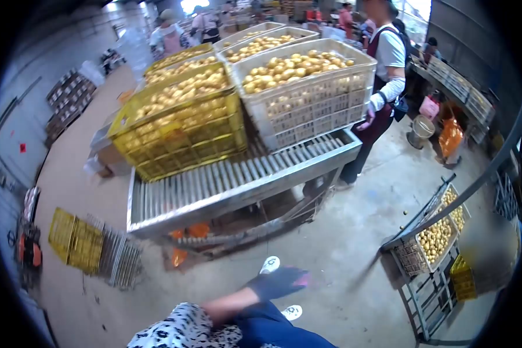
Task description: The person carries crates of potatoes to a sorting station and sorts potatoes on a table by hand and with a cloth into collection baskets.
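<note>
My left hand [278, 282], in a dark glove with a pink patch at its end, hangs above the floor near my white shoes [270, 265]. Motion blur hides how its fingers are held, and nothing can be made out in it. My right hand is out of view. Beyond my left hand stands a metal roller conveyor [243, 188]. A yellow crate [185, 152] and a white crate [319, 113], both full of small round yellowish produce, sit on it, with more filled crates behind.
A person [383, 64] stands at the conveyor's right, a hand near the white crate. Filled crates [436, 240] rest on a metal frame at the lower right. Another yellow crate [78, 240] is at the left. A bucket [421, 129] and more people are farther back.
</note>
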{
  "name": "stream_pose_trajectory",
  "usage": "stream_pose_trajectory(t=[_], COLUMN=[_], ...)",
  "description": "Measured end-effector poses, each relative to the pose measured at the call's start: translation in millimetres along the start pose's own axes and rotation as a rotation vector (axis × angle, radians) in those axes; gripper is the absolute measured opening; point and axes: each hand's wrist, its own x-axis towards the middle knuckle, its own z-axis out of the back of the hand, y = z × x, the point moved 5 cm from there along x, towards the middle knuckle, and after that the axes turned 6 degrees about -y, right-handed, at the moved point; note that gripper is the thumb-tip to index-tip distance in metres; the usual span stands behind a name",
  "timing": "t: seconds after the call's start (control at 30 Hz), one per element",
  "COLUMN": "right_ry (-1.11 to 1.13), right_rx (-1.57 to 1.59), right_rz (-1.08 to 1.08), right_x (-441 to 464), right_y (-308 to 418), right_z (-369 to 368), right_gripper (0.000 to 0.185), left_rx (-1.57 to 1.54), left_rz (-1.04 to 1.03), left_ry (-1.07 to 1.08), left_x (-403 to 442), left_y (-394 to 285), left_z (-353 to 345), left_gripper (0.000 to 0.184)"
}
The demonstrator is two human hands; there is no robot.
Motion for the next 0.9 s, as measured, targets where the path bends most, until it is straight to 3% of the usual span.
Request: stream_pose_trajectory(t=[0.07,0.1,0.17,0.23,0.27,0.3,0.37,0.4,0.43,0.47,0.5,0.53,0.57,0.6,0.63,0.67,0.7,0.73,0.77,0.8,0.83,0.87,0.9], right_ry=[-0.007,0.170,-0.137,-0.347,-0.546,-0.517,-0.507,-0.454,-0.454,-0.523,-0.476,-0.769,-0.751,-0.933,-0.904,-1.029,-1.174,-1.119,-1.077,-0.982,-0.878,-0.900,-0.915], right_rx=[-0.066,-0.195,-0.174,-0.207,-0.127,-0.022,0.260,0.470,0.491,0.385,0.539,0.207,0.121,-0.071,-0.062,-0.146,-0.229,-0.204,-0.181,-0.210,-0.247,-0.292,-0.340], right_rz=[0.180,0.211,0.263,0.418,0.581,0.504,0.639,0.711,0.825,0.988,1.041,1.266,1.256,1.344,1.357,1.431,1.495,1.453,1.376,1.320,1.260,1.225,1.185], right_x=[52.9,86.9,64.7,69.7,81.9,49.0,26.8,21.9,12.1,-5.3,-6.6,-9.1,-46.3,-50.0,-53.1,-66.9,-77.5,-61.7,-50.7,-39.2,-27.4,-28.8,-31.4], right_y=[23.3,43.9,152.2,229.7,255.8,316.1,410.3,451.8,501.3,550.9,593.4,635.3,683.8,719.6,751.6,783.6,808.2,827.0,841.0,852.6,863.9,876.8,888.2], right_z=[16.0,26.6,116.6,169.3,182.7,208.0,223.0,220.3,214.6,209.5,192.9,182.0,165.3,144.1,124.4,109.1,100.1,87.1,75.6,67.0,58.4,52.3,46.8], right_gripper=[0.047,0.059,0.053,0.049,0.049,0.049,0.047,0.047,0.045,0.044,0.042,0.040,0.038,0.035,0.035,0.035,0.036,0.035,0.035,0.035,0.036,0.036,0.036], left_rx=[-0.020,-0.044,-0.346,-0.733,-0.417,-0.104,0.161,-0.032,-0.355,-0.648,-1.084,-1.121,-1.143,-1.145,-1.225,-1.288,-1.295,-1.543,-1.340,-1.111,-0.360,-0.077,-0.032], left_rz=[0.273,0.390,0.544,1.001,0.917,0.822,0.994,1.130,1.318,1.504,1.695,1.723,1.811,1.901,1.851,1.776,1.568,1.666,1.880,1.695,1.493,1.412,1.336], left_ry=[-0.026,-0.104,-0.268,-0.494,-0.512,-0.524,-0.318,-0.302,-0.435,-0.626,-0.990,-1.023,-1.122,-1.216,-1.343,-1.469,-1.512,-1.460,-1.294,-1.121,-0.748,-0.629,-0.656], left_x=[-71.9,-110.4,-193.6,-280.4,-330.5,-389.0,-500.4,-564.9,-609.3,-653.8,-688.1,-716.9,-753.0,-791.4,-823.1,-850.6,-874.9,-897.8,-900.6,-899.1,-907.2,-865.8,-854.0], left_y=[30.8,54.5,106.5,143.5,180.9,214.4,249.3,262.0,253.0,240.3,205.3,194.4,174.8,156.9,154.1,156.5,166.6,181.7,189.4,211.2,260.1,249.3,282.8], left_z=[0.1,3.2,-1.6,-10.3,-27.6,-54.2,-93.9,-122.8,-138.3,-153.1,-155.7,-156.4,-163.4,-168.7,-180.3,-193.5,-211.0,-220.2,-197.3,-172.4,-166.4,-77.9,-53.2], left_gripper=[0.041,0.045,0.043,0.041,0.039,0.037,0.033,0.032,0.031,0.031,0.030,0.030,0.028,0.026,0.025,0.024,0.023,0.022,0.019,0.022,0.024,0.030,0.029])
